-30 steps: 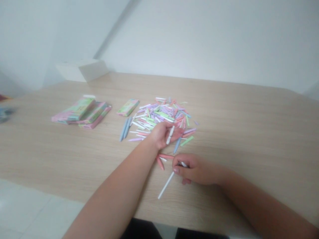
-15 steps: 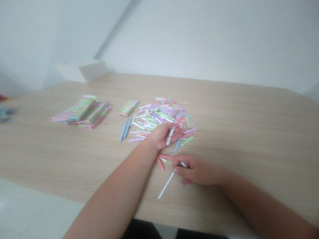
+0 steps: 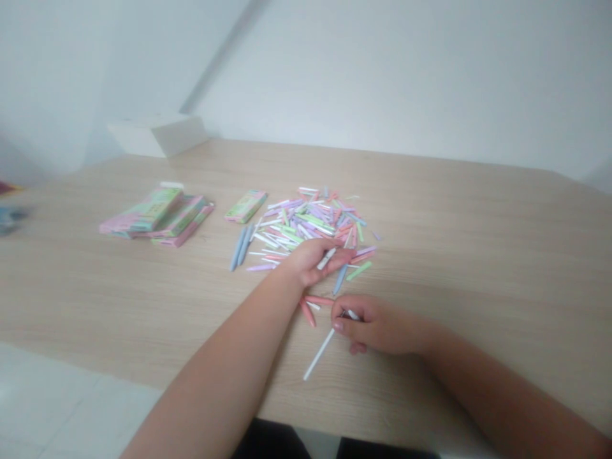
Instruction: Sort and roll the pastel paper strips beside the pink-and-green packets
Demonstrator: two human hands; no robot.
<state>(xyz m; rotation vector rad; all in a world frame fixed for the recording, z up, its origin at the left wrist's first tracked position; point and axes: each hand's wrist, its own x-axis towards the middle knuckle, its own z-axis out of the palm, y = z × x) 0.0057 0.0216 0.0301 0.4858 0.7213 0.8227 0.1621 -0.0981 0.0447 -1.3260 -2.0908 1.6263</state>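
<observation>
A heap of small pastel pen parts [image 3: 310, 220] in pink, green, purple, blue and white lies on the wooden table [image 3: 478, 217]. My left hand [image 3: 313, 260] rests at the heap's near edge, fingers curled around a short white piece [image 3: 326, 257]. My right hand [image 3: 375, 326] lies closer to me, pinching the top end of a thin white refill rod [image 3: 319, 354] that slants down to the left on the table. Two pink pieces [image 3: 310, 306] lie between my hands. Two blue barrels [image 3: 240, 246] lie left of the heap.
Several flat pastel boxes [image 3: 157, 215] are stacked at the left, and one more box [image 3: 245, 205] lies by the heap. A white box [image 3: 157, 134] stands at the table's far left corner against the wall. The table's near edge [image 3: 143, 382] runs along the bottom left.
My left hand has turned a little, so the white piece in it now lies flatter. My right hand and the rod have hardly moved.
</observation>
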